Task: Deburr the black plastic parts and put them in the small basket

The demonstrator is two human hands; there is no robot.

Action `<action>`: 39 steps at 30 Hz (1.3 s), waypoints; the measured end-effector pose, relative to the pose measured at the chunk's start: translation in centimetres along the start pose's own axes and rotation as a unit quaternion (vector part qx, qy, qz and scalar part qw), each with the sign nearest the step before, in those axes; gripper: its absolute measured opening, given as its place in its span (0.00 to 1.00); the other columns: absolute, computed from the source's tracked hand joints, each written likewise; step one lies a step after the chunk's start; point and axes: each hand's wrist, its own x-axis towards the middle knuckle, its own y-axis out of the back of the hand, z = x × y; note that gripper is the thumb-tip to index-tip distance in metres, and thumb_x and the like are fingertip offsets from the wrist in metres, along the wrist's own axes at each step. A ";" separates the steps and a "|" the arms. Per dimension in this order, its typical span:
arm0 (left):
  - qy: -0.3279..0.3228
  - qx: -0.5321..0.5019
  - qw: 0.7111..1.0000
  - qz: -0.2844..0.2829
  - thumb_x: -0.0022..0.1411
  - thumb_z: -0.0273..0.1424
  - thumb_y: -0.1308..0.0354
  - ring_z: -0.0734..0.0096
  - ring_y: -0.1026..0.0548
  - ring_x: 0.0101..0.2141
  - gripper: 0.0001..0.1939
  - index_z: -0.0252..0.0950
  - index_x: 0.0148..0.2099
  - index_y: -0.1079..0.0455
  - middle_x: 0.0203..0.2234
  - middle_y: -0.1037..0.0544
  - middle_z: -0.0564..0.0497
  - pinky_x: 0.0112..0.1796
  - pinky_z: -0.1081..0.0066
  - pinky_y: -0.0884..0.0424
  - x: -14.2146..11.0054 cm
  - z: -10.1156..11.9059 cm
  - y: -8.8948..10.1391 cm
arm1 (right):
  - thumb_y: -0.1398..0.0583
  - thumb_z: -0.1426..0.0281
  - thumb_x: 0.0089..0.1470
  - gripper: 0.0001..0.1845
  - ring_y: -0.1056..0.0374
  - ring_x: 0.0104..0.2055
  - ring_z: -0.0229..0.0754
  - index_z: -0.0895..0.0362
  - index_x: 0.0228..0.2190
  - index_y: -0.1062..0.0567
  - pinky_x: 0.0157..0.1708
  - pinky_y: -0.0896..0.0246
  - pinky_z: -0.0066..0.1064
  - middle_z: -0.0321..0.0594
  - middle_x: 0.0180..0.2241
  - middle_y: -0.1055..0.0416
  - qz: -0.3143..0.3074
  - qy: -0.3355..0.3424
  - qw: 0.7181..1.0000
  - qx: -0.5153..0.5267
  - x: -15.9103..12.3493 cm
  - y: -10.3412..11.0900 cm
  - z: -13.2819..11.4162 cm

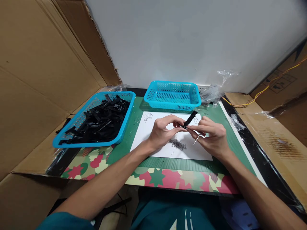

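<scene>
My left hand (165,129) pinches a black plastic part (191,118) above the white sheet (153,140), with the part's long end sticking up and to the right. My right hand (211,132) meets it from the other side, fingertips at the part's lower end. A thin metal tool (197,139), its kind unclear, is held in the right fingers and slants down to the left. Just under the hands lies a heap of tiny dark metal pieces (177,144), perhaps small springs. What sits between the fingertips is too small to make out.
At left stands a blue basket (126,127) piled with black plastic parts (100,119). Another blue basket (172,107) is behind the sheet, beside crumpled clear plastic (213,94). Cardboard walls (48,64) flank the green table mat (134,118); a yellow cable (259,93) runs at right.
</scene>
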 end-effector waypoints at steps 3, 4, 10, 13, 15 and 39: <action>0.011 -0.007 1.000 -0.013 0.62 0.33 0.27 0.66 0.18 0.34 0.08 0.35 0.37 0.21 0.34 0.15 0.47 0.37 0.66 0.22 0.1 0.1 0.1 | 0.36 0.68 0.64 0.09 0.42 0.24 0.40 0.50 0.35 0.14 0.30 0.41 0.38 0.34 0.19 0.34 -0.012 -0.020 1.000 0.007 0.1 0.1 0.1; 0.014 -0.011 1.000 -0.020 0.62 0.33 0.28 0.66 0.18 0.34 0.08 0.35 0.37 0.21 0.34 0.15 0.47 0.37 0.66 0.22 0.1 0.1 0.2 | 0.35 0.68 0.64 0.09 0.41 0.24 0.40 0.50 0.34 0.14 0.30 0.41 0.38 0.34 0.19 0.34 -0.013 -0.024 1.000 0.011 0.1 0.1 0.1; 0.034 -0.036 0.998 -0.030 0.61 0.32 0.27 0.65 0.18 0.35 0.07 0.36 0.37 0.20 0.34 0.15 0.47 0.39 0.65 0.22 -0.1 -0.1 0.2 | 0.34 0.68 0.63 0.06 0.41 0.25 0.40 0.50 0.34 0.15 0.31 0.41 0.37 0.34 0.21 0.32 -0.021 -0.039 0.999 0.028 0.2 0.1 0.2; 0.070 -0.051 0.996 -0.024 0.59 0.33 0.26 0.66 0.19 0.34 0.09 0.35 0.37 0.21 0.32 0.16 0.48 0.38 0.66 0.23 -0.1 -0.3 -0.1 | 0.34 0.70 0.63 0.05 0.41 0.25 0.40 0.50 0.35 0.15 0.33 0.41 0.37 0.34 0.22 0.31 -0.018 -0.045 0.998 0.028 0.3 0.3 0.1; 0.100 -0.074 0.992 -0.023 0.59 0.33 0.26 0.67 0.20 0.35 0.10 0.35 0.37 0.22 0.32 0.18 0.49 0.38 0.67 0.23 0.0 -0.3 -0.3 | 0.35 0.70 0.63 0.05 0.39 0.27 0.41 0.50 0.37 0.16 0.34 0.40 0.37 0.35 0.24 0.30 -0.033 -0.054 0.998 0.029 0.3 0.7 0.1; 0.062 0.125 0.985 -0.103 0.62 0.30 0.30 0.64 0.18 0.35 0.06 0.36 0.42 0.16 0.35 0.14 0.47 0.37 0.65 0.23 -0.2 -1.6 0.0 | 0.45 0.77 0.67 0.17 0.30 0.43 0.47 0.53 0.47 0.18 0.42 0.34 0.38 0.44 0.38 0.29 -0.178 -0.078 0.980 -0.033 -0.1 1.3 2.1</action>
